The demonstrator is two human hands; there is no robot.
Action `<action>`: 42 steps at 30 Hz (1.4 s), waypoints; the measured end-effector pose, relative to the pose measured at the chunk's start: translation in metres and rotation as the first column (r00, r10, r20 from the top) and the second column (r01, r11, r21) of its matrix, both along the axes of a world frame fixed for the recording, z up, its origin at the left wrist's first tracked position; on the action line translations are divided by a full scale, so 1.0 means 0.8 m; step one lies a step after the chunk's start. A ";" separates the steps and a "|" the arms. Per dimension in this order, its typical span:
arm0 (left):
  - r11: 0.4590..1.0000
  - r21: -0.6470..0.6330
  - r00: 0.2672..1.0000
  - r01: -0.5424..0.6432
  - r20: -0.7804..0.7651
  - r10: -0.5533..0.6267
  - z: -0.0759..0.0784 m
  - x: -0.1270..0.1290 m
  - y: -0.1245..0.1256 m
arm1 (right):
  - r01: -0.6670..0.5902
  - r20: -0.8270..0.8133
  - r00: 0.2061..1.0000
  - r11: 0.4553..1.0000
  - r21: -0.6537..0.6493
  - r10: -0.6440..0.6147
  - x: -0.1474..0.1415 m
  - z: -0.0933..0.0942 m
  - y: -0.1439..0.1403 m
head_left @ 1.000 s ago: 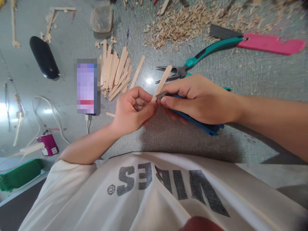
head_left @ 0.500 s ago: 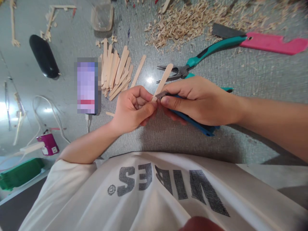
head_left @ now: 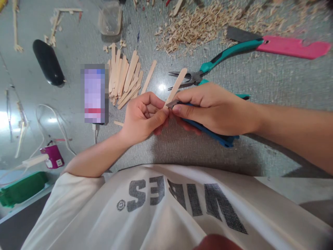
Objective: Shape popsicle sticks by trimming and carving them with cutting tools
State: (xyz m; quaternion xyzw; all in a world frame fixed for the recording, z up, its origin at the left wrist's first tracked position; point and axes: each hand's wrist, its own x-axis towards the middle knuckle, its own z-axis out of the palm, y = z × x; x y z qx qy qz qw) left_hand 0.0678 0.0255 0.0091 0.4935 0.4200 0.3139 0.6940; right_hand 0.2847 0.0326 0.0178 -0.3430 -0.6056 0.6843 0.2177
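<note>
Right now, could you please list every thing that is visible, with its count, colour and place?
wooden stick: one, pale, held in left hand
knife: one, blue handle, in right hand, blade at stick
stick pile: many, pale, behind left hand
pliers: one, teal handles, behind right hand
shavings: heap, tan, far side
pink tool: one, far right
phone: one, left of pile
left hand: grips stick
right hand: grips knife

A single head-worn camera looks forward and steeply down from close above the grey textured tabletop (head_left: 273, 86). The wearer's white printed shirt (head_left: 166, 208) fills the bottom edge. Both forearms reach into mid-frame, left hand (head_left: 142, 118) beside right hand (head_left: 215, 109); beyond them the pale wood shavings (head_left: 197, 26) lie along the top edge.
</note>
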 end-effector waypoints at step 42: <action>0.997 0.074 1.000 -0.004 -0.020 0.006 -0.006 0.000 -0.009 | 0.079 0.018 0.997 0.995 0.053 -0.080 -0.005 0.000 -0.007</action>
